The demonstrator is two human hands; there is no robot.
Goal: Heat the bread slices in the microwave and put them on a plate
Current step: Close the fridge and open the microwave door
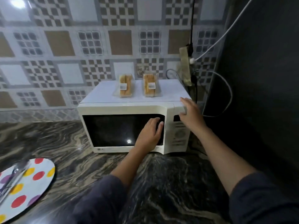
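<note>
A white microwave point(123, 108) stands on the dark marble counter with its door shut. Two clear packs of bread slices lie on its top, one to the left point(124, 86) and one to the right point(150, 86). My left hand point(151, 135) rests flat against the right side of the dark door window, fingers spread. My right hand point(190, 113) lies open on the microwave's upper right corner, above the control panel point(179, 134). A round plate with coloured dots point(38, 175) sits at the lower left, holding blurred metal tongs point(13, 177).
A patterned tile wall runs behind the counter. Right of the microwave is a dark panel point(258, 78) with a power strip point(186, 65), a white cable and a black cable. Marble counter point(68, 143) stretches left and in front of the microwave.
</note>
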